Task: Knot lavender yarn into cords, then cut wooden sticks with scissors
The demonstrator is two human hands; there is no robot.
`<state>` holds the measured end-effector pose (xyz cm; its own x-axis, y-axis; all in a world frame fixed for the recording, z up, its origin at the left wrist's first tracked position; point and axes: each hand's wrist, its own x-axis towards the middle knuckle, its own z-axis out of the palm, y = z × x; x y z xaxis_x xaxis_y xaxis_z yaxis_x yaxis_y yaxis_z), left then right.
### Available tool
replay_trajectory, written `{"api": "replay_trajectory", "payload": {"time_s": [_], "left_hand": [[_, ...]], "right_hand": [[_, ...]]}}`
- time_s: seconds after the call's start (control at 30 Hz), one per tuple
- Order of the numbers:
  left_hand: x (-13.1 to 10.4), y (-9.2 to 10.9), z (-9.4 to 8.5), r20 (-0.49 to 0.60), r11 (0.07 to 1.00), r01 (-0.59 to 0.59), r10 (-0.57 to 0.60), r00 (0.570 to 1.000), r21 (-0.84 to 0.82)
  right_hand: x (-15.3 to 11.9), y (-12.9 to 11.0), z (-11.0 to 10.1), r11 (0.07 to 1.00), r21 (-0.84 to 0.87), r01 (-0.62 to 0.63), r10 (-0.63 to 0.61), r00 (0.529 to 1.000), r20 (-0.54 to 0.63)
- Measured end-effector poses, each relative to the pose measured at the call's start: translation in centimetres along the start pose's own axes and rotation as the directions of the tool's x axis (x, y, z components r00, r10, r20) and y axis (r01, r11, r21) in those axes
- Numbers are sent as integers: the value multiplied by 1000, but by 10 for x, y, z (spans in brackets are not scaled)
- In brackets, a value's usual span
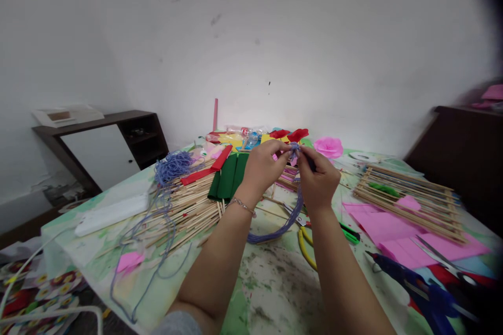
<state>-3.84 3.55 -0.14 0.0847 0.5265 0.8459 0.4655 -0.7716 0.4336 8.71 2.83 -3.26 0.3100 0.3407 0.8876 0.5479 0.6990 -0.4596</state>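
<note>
Raised over the middle of the table, my left hand pinches a gathered bit of purple yarn from the left side. Fingers of my right hand close on the same yarn from the right, so the fingertips nearly meet. From there a bundle of purple strands hangs down and curves left behind my left forearm. Something small and pink shows just below the fingertips. Scissors and yellow-handled pliers lie beneath the hands.
Wooden sticks, dark green paper and a purple yarn heap lie left. A stick rack, pink paper and a blue glue gun are right. Red flowers and a pink flower stand behind.
</note>
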Motion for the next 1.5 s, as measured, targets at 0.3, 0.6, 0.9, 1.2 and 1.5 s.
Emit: {"api": "replay_trajectory", "payload": {"time_s": [0.3, 0.6, 0.9, 1.2, 1.5], "left_hand": [[0, -3, -1, 18, 999, -38, 38, 999, 2], [1, 0, -2, 11, 997, 70, -69, 998, -28], [3, -8, -3, 82, 979, 149, -138, 987, -138], [4, -10, -3, 137, 979, 148, -129, 982, -142], [3, 0, 0, 193, 950, 150, -98, 976, -275]], "right_hand": [[2, 2, -2, 986, -53, 156, -151, 984, 96], [6, 2, -2, 999, 48, 6, -17, 974, 226], [0, 15, 8, 803, 393, -448, 313, 878, 361], [2, 15, 6, 409, 495, -767, 511, 642, 572], [6, 20, -12, 282, 497, -820, 374, 571, 730]]}}
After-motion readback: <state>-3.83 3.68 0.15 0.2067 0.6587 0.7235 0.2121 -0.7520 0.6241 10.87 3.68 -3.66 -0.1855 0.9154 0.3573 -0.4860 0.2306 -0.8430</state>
